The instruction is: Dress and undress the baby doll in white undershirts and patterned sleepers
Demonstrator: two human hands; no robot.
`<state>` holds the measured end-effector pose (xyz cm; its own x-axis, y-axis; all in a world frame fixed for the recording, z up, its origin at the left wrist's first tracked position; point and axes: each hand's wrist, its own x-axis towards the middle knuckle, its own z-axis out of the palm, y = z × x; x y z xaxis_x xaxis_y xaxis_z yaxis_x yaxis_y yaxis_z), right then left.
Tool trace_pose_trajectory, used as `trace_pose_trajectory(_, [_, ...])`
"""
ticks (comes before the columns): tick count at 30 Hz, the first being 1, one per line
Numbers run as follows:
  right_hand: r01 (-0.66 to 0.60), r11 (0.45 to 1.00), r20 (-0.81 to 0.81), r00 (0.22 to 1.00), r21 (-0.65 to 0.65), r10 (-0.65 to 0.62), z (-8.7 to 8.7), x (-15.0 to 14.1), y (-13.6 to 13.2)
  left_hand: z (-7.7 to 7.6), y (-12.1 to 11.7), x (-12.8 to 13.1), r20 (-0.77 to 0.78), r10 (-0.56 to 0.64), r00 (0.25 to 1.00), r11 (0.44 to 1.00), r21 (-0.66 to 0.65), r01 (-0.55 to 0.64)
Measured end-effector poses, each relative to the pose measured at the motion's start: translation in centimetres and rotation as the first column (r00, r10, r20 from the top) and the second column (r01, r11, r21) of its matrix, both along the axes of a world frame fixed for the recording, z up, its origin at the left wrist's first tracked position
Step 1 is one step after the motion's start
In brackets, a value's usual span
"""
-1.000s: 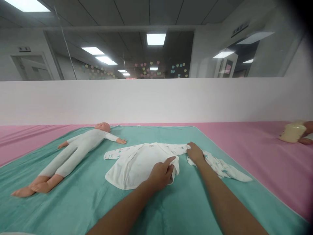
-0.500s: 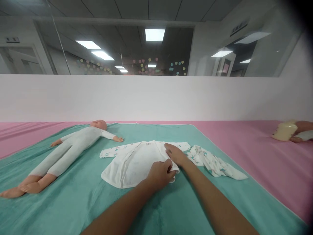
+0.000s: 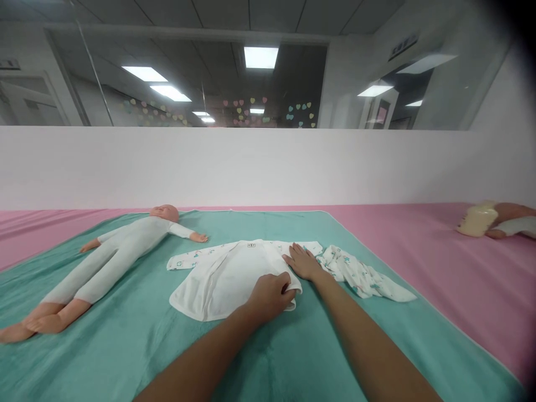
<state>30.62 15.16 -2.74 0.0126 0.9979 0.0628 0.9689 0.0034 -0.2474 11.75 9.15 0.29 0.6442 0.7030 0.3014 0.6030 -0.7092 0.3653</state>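
A white baby shirt (image 3: pixel 238 273) with printed long sleeves lies spread out, its front laid open, on a green blanket (image 3: pixel 138 346). My left hand (image 3: pixel 271 296) is closed on the shirt's lower right edge, pinching the cloth. Beyond it and to the right, my right hand (image 3: pixel 304 261) lies flat with fingers spread over the right side of the shirt, near where the sleeve begins. Just right of that hand are crumpled baby pants (image 3: pixel 364 273), white with a small green print.
On the left a baby doll (image 3: pixel 125 251) in a white bodysuit lies on its back. A pink sheet (image 3: pixel 460 279) shows around the blanket. At the far right are a yellowish bottle (image 3: pixel 477 219) and part of another doll (image 3: pixel 519 215). A white wall (image 3: pixel 251 167) stands behind.
My right hand has shifted slightly right and its fingers have spread on the shirt. My left hand keeps its pinch on the edge. The whole view has shifted a little.
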Motion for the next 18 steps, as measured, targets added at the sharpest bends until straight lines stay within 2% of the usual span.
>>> trace_pose_trajectory(7, [0.145,0.989,0.018,0.989,-0.019,-0.145,-0.5,2.2,1.0,-0.2,0.1,-0.2,0.009,-0.025,1.0,1.0,-0.001,0.025])
trace_pose_trajectory(13, [0.215,0.976,0.032,0.976,0.007,-0.216,-0.8,3.6,1.6,-0.1,0.1,-0.3,0.024,-0.022,0.999,1.0,-0.003,0.022])
trace_pose_trajectory(18, [0.252,0.967,0.038,0.967,0.045,-0.253,-0.6,4.3,1.3,-0.1,0.1,-0.4,0.04,-0.11,0.993,0.994,0.016,0.11])
